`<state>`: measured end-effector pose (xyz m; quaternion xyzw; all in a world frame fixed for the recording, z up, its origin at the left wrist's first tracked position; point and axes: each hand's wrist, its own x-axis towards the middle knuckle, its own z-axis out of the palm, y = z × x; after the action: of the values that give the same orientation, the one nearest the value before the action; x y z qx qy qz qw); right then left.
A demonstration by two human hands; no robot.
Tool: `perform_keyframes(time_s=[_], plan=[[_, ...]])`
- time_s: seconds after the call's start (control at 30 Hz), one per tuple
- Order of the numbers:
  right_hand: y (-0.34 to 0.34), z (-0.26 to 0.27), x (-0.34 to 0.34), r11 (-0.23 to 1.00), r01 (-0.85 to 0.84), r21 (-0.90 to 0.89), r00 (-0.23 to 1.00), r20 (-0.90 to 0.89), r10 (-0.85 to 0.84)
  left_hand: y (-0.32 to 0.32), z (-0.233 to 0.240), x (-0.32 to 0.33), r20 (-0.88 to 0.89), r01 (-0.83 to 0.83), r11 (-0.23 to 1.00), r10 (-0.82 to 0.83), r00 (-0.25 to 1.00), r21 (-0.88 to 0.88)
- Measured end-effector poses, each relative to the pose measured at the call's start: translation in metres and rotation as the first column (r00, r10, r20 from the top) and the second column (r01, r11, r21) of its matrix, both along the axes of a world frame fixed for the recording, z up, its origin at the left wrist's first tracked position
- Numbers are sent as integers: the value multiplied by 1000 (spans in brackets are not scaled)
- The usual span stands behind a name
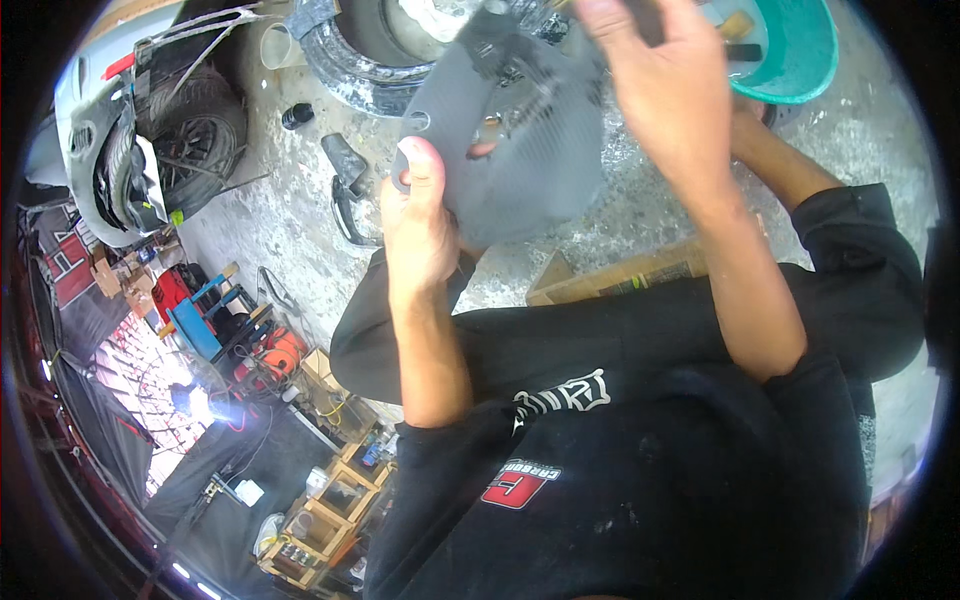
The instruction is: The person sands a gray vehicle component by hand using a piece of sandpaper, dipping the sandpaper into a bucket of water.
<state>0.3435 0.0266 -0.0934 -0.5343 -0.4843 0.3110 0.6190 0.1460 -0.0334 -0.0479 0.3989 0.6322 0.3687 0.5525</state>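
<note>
My left hand (420, 217) grips the left edge of a dull grey moulded panel (525, 180), thumb on top near a small round hole. The panel has a larger opening near its middle, through which a bit of skin shows. It is tilted above the concrete floor, its surface streaked and partly blurred. Beyond its upper right edge, my right hand (664, 90) is blurred and cut off by the top of the picture. Its thumb and fingers close around a dark block-like thing (646, 19), mostly hidden.
A teal basin (814, 67) with liquid and small blocks stands at upper right. A tyre (352, 79) lies behind the panel. A wooden stool or board (622, 274) is by my legs. At left are a damaged car bumper (90, 150), tools, an orange machine (283, 352) and wooden shelving (330, 517).
</note>
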Motion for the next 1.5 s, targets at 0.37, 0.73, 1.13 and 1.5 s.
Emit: perform_keyframes(time_s=[0.37,0.73,1.13,1.5], plan=[[-49,10,-37,738,-589,-328,711,-644,281,-18,3,7,-167,-72,958,122,978,278],[-66,-2,-75,877,-317,-362,861,-497,106,-9,-33,14,-626,470,574,97,774,671],[-59,29,-34,752,-545,-370,742,-631,228,-9,-18,5,-369,-155,750,481,795,643],[-88,18,-71,846,-524,-96,782,-449,433,-15,-15,11,-279,10,670,296,913,743]])
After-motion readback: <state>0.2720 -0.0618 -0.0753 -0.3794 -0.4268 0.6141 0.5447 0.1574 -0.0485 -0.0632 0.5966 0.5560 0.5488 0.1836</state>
